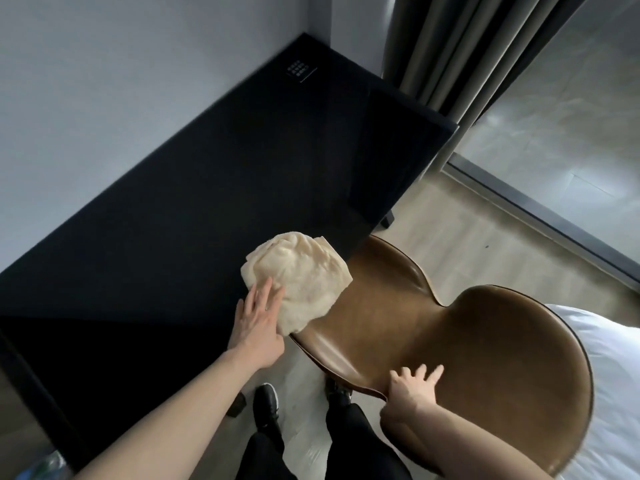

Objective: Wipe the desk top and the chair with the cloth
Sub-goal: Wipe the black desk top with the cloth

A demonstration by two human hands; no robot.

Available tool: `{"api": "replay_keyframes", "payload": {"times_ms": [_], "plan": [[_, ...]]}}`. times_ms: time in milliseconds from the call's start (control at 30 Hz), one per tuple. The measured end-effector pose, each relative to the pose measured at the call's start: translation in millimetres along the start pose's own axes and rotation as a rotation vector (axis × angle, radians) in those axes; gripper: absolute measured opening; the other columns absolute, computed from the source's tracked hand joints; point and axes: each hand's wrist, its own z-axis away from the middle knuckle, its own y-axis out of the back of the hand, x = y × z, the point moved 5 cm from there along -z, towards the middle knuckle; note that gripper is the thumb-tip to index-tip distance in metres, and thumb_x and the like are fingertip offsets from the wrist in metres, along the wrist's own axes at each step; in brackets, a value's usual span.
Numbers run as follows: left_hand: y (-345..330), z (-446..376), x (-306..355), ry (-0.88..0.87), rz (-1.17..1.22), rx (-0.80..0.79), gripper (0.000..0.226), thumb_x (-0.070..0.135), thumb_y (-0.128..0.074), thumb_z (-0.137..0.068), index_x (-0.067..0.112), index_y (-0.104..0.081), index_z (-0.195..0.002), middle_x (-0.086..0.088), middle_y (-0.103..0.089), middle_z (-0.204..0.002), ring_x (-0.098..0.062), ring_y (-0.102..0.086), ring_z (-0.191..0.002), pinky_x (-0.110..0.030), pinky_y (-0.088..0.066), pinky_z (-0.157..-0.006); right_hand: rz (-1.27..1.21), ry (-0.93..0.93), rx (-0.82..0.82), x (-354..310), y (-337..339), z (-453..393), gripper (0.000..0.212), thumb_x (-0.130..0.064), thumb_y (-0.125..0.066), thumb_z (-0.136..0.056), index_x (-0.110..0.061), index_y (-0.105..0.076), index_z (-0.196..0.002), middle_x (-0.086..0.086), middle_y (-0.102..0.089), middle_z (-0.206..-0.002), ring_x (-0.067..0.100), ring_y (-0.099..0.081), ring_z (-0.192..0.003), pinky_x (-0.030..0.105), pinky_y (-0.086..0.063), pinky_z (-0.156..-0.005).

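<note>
A crumpled cream cloth (301, 275) lies at the front edge of the black desk top (194, 202), overhanging toward the brown leather chair (460, 344). My left hand (258, 322) reaches out with straight fingers, its fingertips touching the cloth's near left side. My right hand (412, 384) rests with spread fingers on the chair's backrest near its side edge. The chair's seat sits partly under the desk edge.
A small black keypad panel (300, 70) is set into the desk's far corner. Grey curtains (460, 50) hang at the back right by a glass door. White bedding (613, 393) is at the right. My black shoes (266, 407) stand on the light wood floor.
</note>
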Motion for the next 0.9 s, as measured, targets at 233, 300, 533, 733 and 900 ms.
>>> {"api": "replay_keyframes", "payload": {"times_ms": [233,300,533,733,900], "plan": [[-6.8,24.2,11.1,-0.023,0.016,0.03,0.094,0.018,-0.061,-0.093,0.027,-0.002,-0.166,0.003,0.028,-0.17,-0.029,0.015,-0.16,-0.052,-0.005,-0.131,0.229,-0.043,-0.133,27.8,-50.1,27.6,0.11,-0.07,-0.071,-0.08,-0.027,-0.021,-0.168,0.017,-0.02,-0.173,0.059,0.001,-0.157,0.092,0.006,-0.104],[-10.4,32.4,13.1,-0.039,0.008,0.041,0.093,0.019,-0.062,-0.093,0.026,-0.005,-0.165,0.002,0.027,-0.17,-0.031,0.012,-0.16,-0.051,-0.007,-0.131,0.311,-0.027,-0.104,22.1,-61.5,37.6,0.116,-0.059,-0.078,-0.082,-0.027,-0.011,-0.17,0.021,-0.009,-0.176,0.063,0.003,-0.155,0.093,0.005,-0.103],[-30.8,84.2,-1.6,-0.04,-0.05,0.03,0.092,0.02,-0.063,-0.093,0.026,-0.006,-0.165,-0.003,0.022,-0.171,-0.032,0.011,-0.16,-0.051,-0.009,-0.131,0.305,-0.199,-0.13,36.8,-87.6,37.3,0.088,-0.038,-0.071,-0.1,-0.023,-0.02,-0.17,0.017,-0.017,-0.176,0.057,-0.005,-0.158,0.091,-0.007,-0.11],[-41.3,123.7,-12.0,0.022,-0.088,0.028,0.09,0.021,-0.061,-0.093,0.023,-0.007,-0.166,-0.005,0.02,-0.172,-0.032,0.013,-0.16,-0.051,-0.009,-0.13,0.304,-0.268,-0.167,80.4,-145.5,50.7,0.081,-0.037,-0.066,-0.103,-0.025,-0.022,-0.17,0.014,-0.016,-0.176,0.054,-0.002,-0.16,0.09,-0.006,-0.111],[-62.7,146.8,16.1,0.062,-0.08,0.023,0.092,0.021,-0.061,-0.091,0.025,-0.007,-0.166,-0.004,0.018,-0.173,-0.032,0.011,-0.16,-0.049,-0.01,-0.13,0.213,-0.299,-0.217,119.5,-188.1,64.8,0.088,-0.056,-0.067,-0.099,-0.027,-0.023,-0.17,0.01,-0.015,-0.177,0.049,-0.001,-0.161,0.087,-0.007,-0.115]]}}
